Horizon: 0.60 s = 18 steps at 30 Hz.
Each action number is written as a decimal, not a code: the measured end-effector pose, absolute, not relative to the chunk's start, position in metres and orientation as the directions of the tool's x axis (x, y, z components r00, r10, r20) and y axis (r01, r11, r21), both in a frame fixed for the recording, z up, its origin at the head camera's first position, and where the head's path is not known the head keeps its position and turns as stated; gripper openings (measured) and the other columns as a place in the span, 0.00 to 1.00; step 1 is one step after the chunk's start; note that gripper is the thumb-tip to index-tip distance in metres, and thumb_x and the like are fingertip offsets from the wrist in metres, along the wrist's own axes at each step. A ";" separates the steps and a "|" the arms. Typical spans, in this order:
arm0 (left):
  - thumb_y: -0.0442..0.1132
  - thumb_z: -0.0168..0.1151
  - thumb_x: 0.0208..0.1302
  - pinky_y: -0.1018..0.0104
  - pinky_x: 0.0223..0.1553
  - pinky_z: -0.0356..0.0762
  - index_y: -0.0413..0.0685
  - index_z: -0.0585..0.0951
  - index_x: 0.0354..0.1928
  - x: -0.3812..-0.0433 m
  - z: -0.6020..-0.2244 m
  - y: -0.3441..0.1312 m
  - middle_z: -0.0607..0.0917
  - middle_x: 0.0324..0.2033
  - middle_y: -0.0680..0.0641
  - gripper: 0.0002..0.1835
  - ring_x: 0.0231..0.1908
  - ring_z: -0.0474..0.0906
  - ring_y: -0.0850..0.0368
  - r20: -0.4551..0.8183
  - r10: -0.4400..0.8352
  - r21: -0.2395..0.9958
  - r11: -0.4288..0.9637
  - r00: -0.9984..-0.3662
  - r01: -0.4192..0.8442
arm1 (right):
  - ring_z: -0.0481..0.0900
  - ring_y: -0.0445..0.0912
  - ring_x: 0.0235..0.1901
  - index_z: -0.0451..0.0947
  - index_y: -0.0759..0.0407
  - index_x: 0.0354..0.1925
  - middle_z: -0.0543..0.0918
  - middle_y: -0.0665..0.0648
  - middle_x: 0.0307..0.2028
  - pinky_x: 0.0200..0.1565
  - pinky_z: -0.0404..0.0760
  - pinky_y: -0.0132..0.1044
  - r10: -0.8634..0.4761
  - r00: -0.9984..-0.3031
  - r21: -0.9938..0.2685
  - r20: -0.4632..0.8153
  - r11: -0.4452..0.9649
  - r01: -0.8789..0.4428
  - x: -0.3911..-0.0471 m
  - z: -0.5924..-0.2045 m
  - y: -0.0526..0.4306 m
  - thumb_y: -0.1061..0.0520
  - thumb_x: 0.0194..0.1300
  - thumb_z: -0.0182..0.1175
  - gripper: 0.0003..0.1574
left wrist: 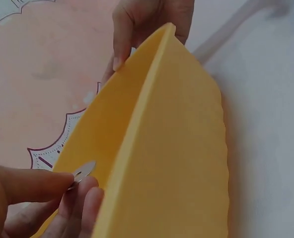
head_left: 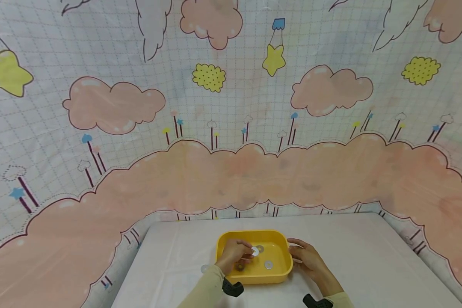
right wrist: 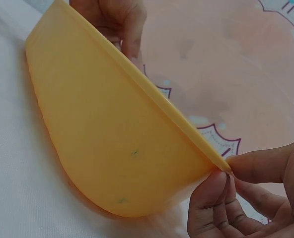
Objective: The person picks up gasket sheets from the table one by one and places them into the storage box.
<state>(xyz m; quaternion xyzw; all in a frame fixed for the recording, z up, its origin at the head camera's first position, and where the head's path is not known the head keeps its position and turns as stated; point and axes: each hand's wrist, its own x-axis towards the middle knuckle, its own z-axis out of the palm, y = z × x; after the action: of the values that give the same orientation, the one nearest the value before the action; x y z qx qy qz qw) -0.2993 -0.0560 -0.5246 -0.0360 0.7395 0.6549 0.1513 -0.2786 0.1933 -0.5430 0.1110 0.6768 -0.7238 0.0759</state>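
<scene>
A yellow plastic tray (head_left: pixel 254 280) stands on the white table. Over its left part, my left hand (head_left: pixel 234 253) pinches a flat silver washer (head_left: pixel 255 251) between thumb and fingers; the left wrist view shows this washer (left wrist: pixel 86 170) tilted, its hole visible. My right hand (head_left: pixel 309 259) is at the tray's right side, and in the right wrist view its thumb and fingers (right wrist: pixel 258 166) pinch the rim. On the tray's floor lie a silver washer (head_left: pixel 268 265), a greyish washer (head_left: pixel 260 248) partly behind the held one, and a darker brownish ring (head_left: pixel 240 267) near my left wrist.
Another washer (head_left: pixel 204 268) lies on the white tabletop (head_left: pixel 169 261), just left of the tray. Behind the table hangs a cloth (head_left: pixel 254 175) printed with clouds and stars. Each wrist wears a black strap device (head_left: pixel 232 288).
</scene>
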 end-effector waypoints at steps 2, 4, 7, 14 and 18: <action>0.29 0.65 0.58 0.67 0.29 0.85 0.34 0.82 0.40 -0.300 -0.527 -0.055 0.87 0.33 0.41 0.08 0.27 0.86 0.56 -0.281 0.147 0.954 0.150 -0.948 -0.260 | 0.80 0.48 0.35 0.70 0.66 0.62 0.83 0.59 0.39 0.35 0.81 0.37 0.037 -0.964 -0.963 -0.263 -0.074 0.259 -0.278 -0.543 0.194 0.62 0.66 0.58 0.27; 0.29 0.66 0.58 0.68 0.27 0.84 0.35 0.82 0.39 -0.301 -0.529 -0.054 0.87 0.31 0.42 0.07 0.26 0.85 0.57 -0.291 0.149 0.949 0.171 -0.945 -0.265 | 0.80 0.48 0.35 0.70 0.66 0.62 0.83 0.59 0.39 0.35 0.81 0.37 0.037 -0.964 -0.963 -0.262 -0.073 0.259 -0.278 -0.543 0.194 0.62 0.66 0.58 0.27; 0.29 0.66 0.57 0.70 0.24 0.83 0.36 0.83 0.37 -0.301 -0.532 -0.051 0.87 0.27 0.43 0.06 0.23 0.84 0.58 -0.303 0.158 0.942 0.196 -0.940 -0.271 | 0.81 0.48 0.35 0.70 0.67 0.62 0.83 0.59 0.39 0.35 0.80 0.37 0.035 -0.965 -0.963 -0.261 -0.073 0.258 -0.278 -0.542 0.194 0.62 0.66 0.58 0.26; 0.28 0.67 0.56 0.68 0.22 0.83 0.37 0.83 0.35 -0.299 -0.536 -0.047 0.87 0.24 0.44 0.05 0.19 0.82 0.61 -0.306 0.141 0.930 0.257 -0.942 -0.263 | 0.80 0.48 0.34 0.72 0.66 0.61 0.83 0.59 0.39 0.34 0.79 0.37 0.058 -0.961 -0.961 -0.269 -0.076 0.264 -0.277 -0.541 0.192 0.63 0.65 0.58 0.25; 0.28 0.67 0.56 0.66 0.23 0.83 0.36 0.83 0.35 -0.296 -0.536 -0.046 0.87 0.24 0.43 0.04 0.19 0.82 0.60 -0.301 0.143 0.925 0.285 -0.943 -0.252 | 0.80 0.48 0.33 0.72 0.66 0.60 0.83 0.59 0.39 0.33 0.79 0.37 0.069 -0.959 -0.960 -0.274 -0.074 0.269 -0.277 -0.541 0.191 0.63 0.65 0.58 0.25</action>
<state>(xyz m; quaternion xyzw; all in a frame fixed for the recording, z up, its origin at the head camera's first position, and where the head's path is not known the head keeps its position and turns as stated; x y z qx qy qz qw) -0.2964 -0.0464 -0.5364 -0.0347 0.7845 0.5967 0.1652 -0.2775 0.1912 -0.5414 0.1250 0.6768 -0.7221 0.0691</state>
